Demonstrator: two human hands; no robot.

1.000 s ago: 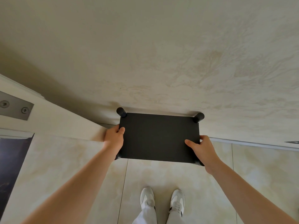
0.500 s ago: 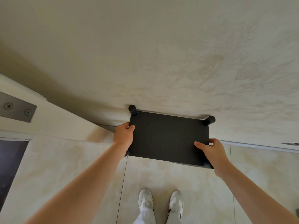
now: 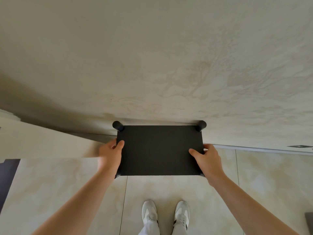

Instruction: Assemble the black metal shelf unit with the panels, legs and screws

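Black shelf unit (image 3: 160,150) held up in front of the person, above the tiled floor (image 3: 169,187), top panel facing the camera, far long edge close to the marbled wall (image 3: 169,65). 2 round black legs (image 3: 118,125) show at the far corners, 1 at far left, 1 at far right (image 3: 201,125), both poking past the panel edge. Near-left corner shows a bit of another leg under the panel, near-right one mostly hidden by the wrist.

Left hand (image 3: 111,153) grips the left short edge of the panel, thumb on top, fingers wrapped under; slightly blurred. Right hand (image 3: 207,158) grips the right short edge, thumb lying on the top face, fingers curled over the side. Both forearms reach in from the bottom corners.

Whether the unit touches the wall cannot be told. Below the panel, 2 white shoes (image 3: 166,214) stand on the floor between the arms. A pale ledge (image 3: 50,145) runs along the left, dark patch at the left edge of frame
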